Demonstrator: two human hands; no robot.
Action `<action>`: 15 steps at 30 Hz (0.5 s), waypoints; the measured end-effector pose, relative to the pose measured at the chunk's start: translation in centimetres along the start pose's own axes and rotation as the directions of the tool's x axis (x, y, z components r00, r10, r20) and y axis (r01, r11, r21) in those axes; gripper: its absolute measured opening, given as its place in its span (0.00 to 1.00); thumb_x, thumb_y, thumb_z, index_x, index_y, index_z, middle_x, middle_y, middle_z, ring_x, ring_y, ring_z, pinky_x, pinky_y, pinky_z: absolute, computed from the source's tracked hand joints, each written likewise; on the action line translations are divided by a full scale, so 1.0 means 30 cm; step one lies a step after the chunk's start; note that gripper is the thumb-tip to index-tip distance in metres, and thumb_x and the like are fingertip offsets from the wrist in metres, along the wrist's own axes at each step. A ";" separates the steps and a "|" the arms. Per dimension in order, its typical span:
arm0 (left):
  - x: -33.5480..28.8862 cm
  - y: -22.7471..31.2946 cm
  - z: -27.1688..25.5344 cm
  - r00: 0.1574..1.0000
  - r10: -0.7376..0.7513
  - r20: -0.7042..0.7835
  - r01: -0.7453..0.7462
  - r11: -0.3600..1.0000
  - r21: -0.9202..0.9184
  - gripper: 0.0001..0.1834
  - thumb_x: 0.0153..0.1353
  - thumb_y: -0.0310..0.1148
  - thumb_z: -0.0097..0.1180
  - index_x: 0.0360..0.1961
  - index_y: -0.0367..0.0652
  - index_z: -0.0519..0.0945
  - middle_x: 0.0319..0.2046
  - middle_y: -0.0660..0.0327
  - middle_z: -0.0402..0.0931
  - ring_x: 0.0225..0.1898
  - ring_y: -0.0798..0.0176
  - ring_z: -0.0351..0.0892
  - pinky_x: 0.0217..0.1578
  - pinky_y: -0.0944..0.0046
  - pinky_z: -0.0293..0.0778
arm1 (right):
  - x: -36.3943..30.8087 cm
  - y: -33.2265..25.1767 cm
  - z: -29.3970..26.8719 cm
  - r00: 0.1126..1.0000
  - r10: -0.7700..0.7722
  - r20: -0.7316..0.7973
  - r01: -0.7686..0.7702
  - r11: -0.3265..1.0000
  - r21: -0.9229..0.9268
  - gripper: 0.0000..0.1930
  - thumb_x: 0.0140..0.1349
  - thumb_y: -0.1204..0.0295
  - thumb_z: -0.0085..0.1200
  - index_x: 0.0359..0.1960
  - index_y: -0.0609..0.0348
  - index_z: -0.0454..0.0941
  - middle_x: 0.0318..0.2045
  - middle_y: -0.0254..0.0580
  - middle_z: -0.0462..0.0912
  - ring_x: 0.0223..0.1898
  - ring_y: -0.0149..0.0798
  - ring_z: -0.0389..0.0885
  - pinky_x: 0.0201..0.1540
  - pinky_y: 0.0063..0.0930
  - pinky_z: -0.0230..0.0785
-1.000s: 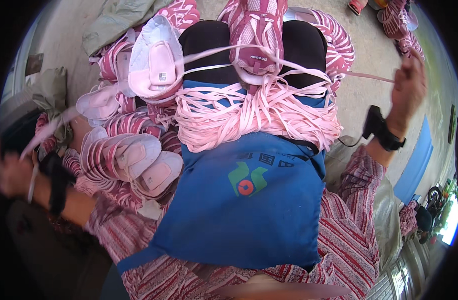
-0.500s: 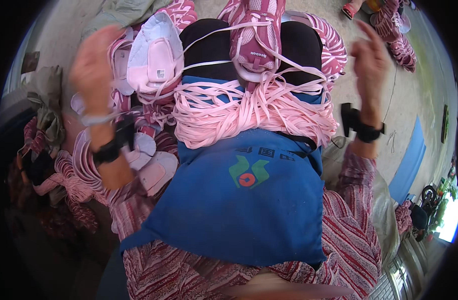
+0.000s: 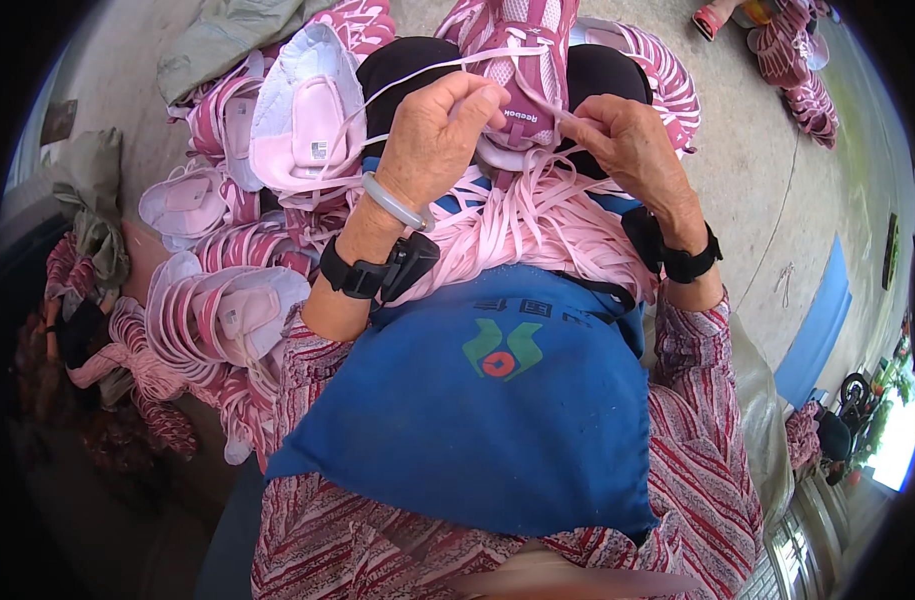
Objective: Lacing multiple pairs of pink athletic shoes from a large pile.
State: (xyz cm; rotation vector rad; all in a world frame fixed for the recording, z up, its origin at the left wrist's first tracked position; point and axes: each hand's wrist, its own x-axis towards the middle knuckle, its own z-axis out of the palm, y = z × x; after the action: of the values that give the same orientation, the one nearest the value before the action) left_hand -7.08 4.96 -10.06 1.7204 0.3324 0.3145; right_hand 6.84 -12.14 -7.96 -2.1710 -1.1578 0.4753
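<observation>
A pink and maroon shoe upper (image 3: 533,72) rests between my dark-clad knees, its tongue toward me, a pale pink shoelace (image 3: 455,64) threaded at its eyelets. My right hand (image 3: 632,145) pinches one length of that lace at the right of the tongue. Over the tongue's left side, my left hand (image 3: 445,130) is closed, thumb against forefinger; whatever it may hold is too small to make out. Below both hands a thick bundle of pink laces (image 3: 522,225) lies across my lap, on the blue apron (image 3: 477,430).
Stacked shoe uppers (image 3: 312,130) crowd my left side, with more nested uppers (image 3: 217,315) lower down. Another stack (image 3: 662,85) sits beyond my right knee. On the concrete floor are a blue strip (image 3: 819,320) and, far right, further uppers (image 3: 807,100) near a person's red-shod foot (image 3: 710,20).
Both hands have come inward from wide apart to the shoe's tongue. My right hand now pinches the lace, and my left fingers have closed. The shoe has stayed nearly in place.
</observation>
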 end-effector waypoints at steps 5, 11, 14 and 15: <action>0.001 0.029 0.005 0.985 -0.170 0.025 0.172 0.972 -0.162 0.16 0.66 0.39 0.48 0.41 0.35 0.78 0.29 0.64 0.78 0.32 0.75 0.74 0.37 0.75 0.70 | -0.020 -0.086 -0.008 0.995 -0.062 0.081 0.036 0.958 0.283 0.11 0.56 0.69 0.55 0.26 0.68 0.76 0.19 0.51 0.74 0.18 0.43 0.73 0.22 0.34 0.62; 0.001 -0.011 0.014 0.970 -0.193 0.146 0.206 0.976 -0.076 0.17 0.65 0.38 0.50 0.47 0.36 0.77 0.27 0.66 0.76 0.21 0.81 0.60 0.20 0.80 0.55 | -0.072 -0.190 0.199 0.972 -0.231 -0.036 0.233 0.943 0.236 0.08 0.56 0.69 0.55 0.28 0.62 0.75 0.21 0.52 0.76 0.24 0.54 0.77 0.27 0.43 0.69; -0.015 0.014 -0.007 0.970 -0.238 0.042 0.241 0.963 -0.120 0.14 0.64 0.35 0.49 0.43 0.34 0.77 0.23 0.65 0.75 0.24 0.75 0.71 0.27 0.74 0.68 | -0.096 -0.199 0.157 0.881 -0.473 -0.027 0.468 0.860 0.206 0.09 0.57 0.68 0.54 0.33 0.63 0.77 0.22 0.52 0.77 0.26 0.52 0.77 0.30 0.41 0.70; -0.019 0.006 0.000 0.972 -0.227 -0.067 0.207 0.952 -0.225 0.17 0.65 0.33 0.48 0.52 0.37 0.73 0.20 0.71 0.68 0.20 0.81 0.61 0.20 0.80 0.54 | -0.097 -0.171 0.148 0.861 -0.508 -0.019 0.503 0.848 0.168 0.11 0.60 0.68 0.53 0.37 0.64 0.78 0.25 0.52 0.79 0.29 0.50 0.79 0.32 0.36 0.72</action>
State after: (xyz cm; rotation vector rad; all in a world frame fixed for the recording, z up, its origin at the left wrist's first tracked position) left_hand -7.61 4.70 -9.91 1.4421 0.5319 0.2592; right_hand -0.42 -10.84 -7.74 -1.6285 -1.5787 0.3481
